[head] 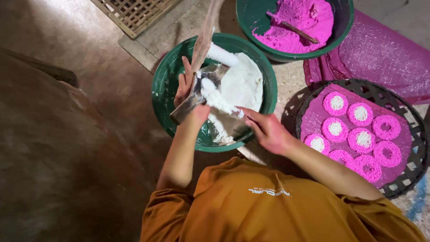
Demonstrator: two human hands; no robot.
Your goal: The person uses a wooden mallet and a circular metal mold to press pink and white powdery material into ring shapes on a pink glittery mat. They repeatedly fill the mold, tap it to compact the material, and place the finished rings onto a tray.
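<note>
Head cam: left hand [187, 92] clamped on metal tool [197, 96] w/ white dough [242, 85]; right hand [264, 130] pinching dough strand over green basin [163, 85]; pink rings tray [416, 134] at 3 o'clock.

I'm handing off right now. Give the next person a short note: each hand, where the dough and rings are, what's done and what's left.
Left hand: grips a flat scoop-like tool loaded with white dough, over the green bowl.
Right hand: fingertips pinch the end of the white dough strip coming off the tool.
White dough fills the near bowl; pink dough with a stick sits in the far bowl.
Done: the woven tray holds eight pink rings; five have white centres.
Left: three rings on the right of the tray look unfilled.
</note>
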